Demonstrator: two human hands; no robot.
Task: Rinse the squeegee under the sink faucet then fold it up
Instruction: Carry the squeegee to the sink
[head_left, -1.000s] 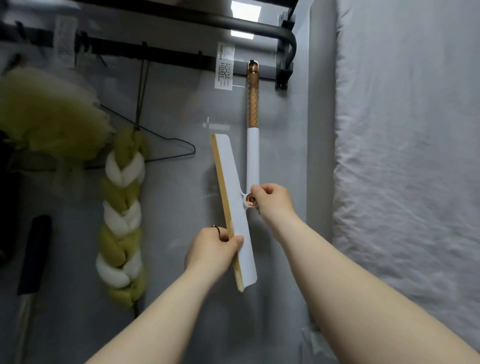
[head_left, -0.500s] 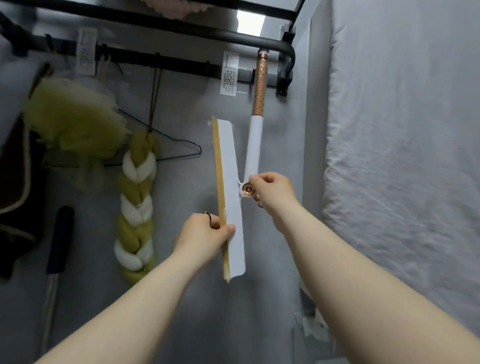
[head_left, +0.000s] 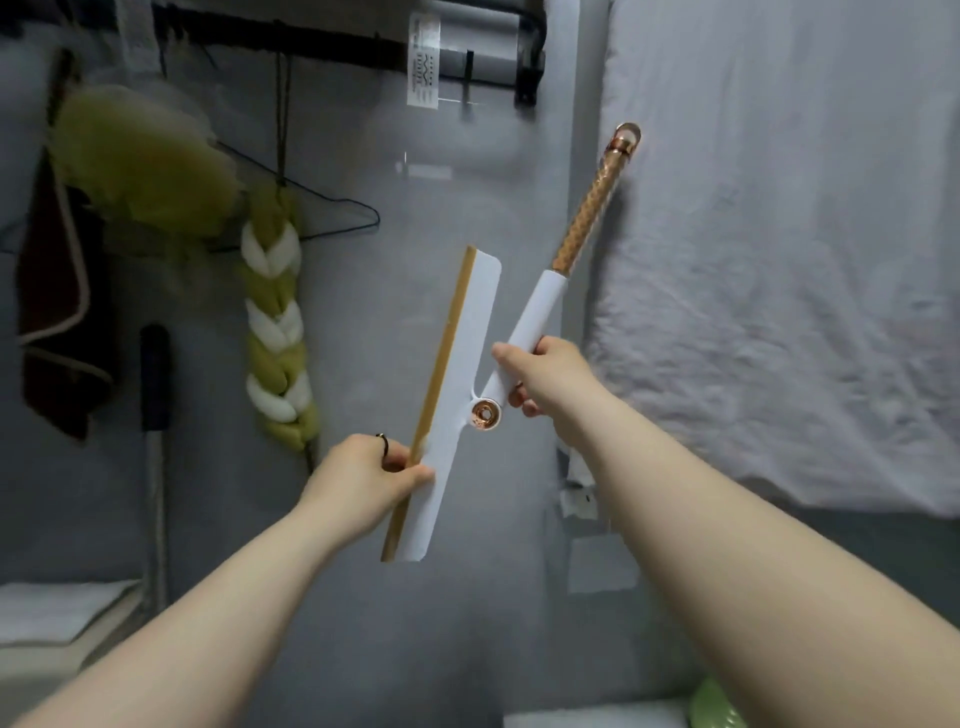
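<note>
I hold the squeegee (head_left: 457, 384) up in front of a grey wall. Its white blade with a tan rubber edge runs steeply upright. My left hand (head_left: 371, 475) pinches the blade's lower part. My right hand (head_left: 543, 376) grips the white handle just above the copper hinge pin (head_left: 485, 414). The handle, white then copper-patterned (head_left: 587, 218), leans up and to the right, making a narrow V with the blade. No faucet or sink basin shows.
A yellow-and-white braided sponge (head_left: 278, 317), a yellow puff (head_left: 140, 161) and a wire hanger (head_left: 332, 208) hang from a black rail (head_left: 332, 49) at the upper left. A white cloth (head_left: 779, 249) covers the right side. A dark-handled tool (head_left: 154, 415) leans at the left.
The handle has swung away from the blade, tilting to the right, so the V is wider. My right hand slid from the hinge up onto the handle. The view dropped lower.
</note>
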